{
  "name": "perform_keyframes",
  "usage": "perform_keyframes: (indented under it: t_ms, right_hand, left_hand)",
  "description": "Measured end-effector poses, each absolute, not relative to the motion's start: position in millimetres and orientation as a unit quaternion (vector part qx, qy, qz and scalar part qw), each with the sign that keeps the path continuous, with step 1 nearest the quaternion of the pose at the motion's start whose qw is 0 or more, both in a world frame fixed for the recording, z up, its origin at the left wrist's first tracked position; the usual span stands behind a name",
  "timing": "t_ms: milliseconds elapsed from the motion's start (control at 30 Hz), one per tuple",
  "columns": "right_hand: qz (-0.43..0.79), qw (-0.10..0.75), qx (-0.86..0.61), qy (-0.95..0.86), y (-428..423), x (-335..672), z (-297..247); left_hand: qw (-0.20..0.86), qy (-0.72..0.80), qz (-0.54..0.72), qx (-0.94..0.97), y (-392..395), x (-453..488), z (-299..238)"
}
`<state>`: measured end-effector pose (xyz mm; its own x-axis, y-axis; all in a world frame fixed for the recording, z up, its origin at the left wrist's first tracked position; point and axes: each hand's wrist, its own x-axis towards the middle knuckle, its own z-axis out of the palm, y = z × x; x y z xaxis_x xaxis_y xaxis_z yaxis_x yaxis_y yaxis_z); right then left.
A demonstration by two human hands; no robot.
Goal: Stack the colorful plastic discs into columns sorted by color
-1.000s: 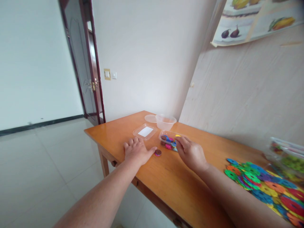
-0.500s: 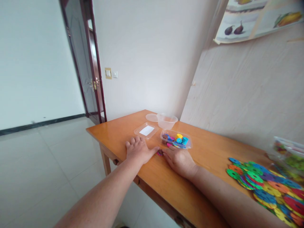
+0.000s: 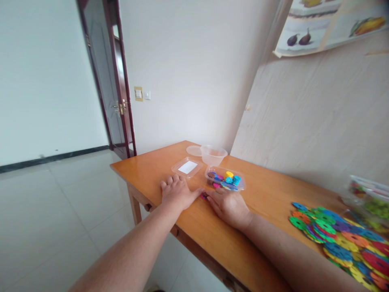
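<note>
My left hand (image 3: 176, 192) lies flat on the wooden table (image 3: 258, 239) with its fingers spread. Its thumb reaches right, up to a few small brown and pink round pieces (image 3: 204, 195). From the other side my right hand (image 3: 229, 205) bends over these pieces, thumb and index finger closed around them, partly covering them. Just beyond the right hand stands a clear plastic tub (image 3: 242, 184) holding small toothed discs. Among them are yellow and blue stacks (image 3: 236, 180) and brown, pink and dark blue pieces.
A clear lid (image 3: 174, 166) with a white label lies left of the tub. Behind are a translucent bowl (image 3: 214, 155) and a round lid (image 3: 193, 151). Many large coloured discs (image 3: 343, 239) are heaped at the right, beside a plastic bag (image 3: 370, 198). The table's front edge runs below my forearms.
My right fingertips have shifted slightly left and over the small pieces, hiding more of them. My left hand stays in place.
</note>
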<state>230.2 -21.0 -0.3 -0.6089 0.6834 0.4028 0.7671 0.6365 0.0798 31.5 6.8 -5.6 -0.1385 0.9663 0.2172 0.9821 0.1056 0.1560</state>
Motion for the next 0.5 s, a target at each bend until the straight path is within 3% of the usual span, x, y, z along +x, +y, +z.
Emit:
perform_keyframes:
  t_ms: [133,300,500]
  right_hand:
    - [-0.170,0.224,-0.404,-0.870,-16,239,7]
    - [-0.231,0.297,-0.517,-0.769,-7,261,21]
    - [-0.130,0.243,-0.425,-0.862,-14,251,10]
  left_hand:
    - [0.034,-0.740,-0.138,-0.657,6,32,-5]
    - [0.026,-0.738,-0.136,-0.660,6,32,-5]
    - [0.030,-0.740,-0.140,-0.658,7,31,-7]
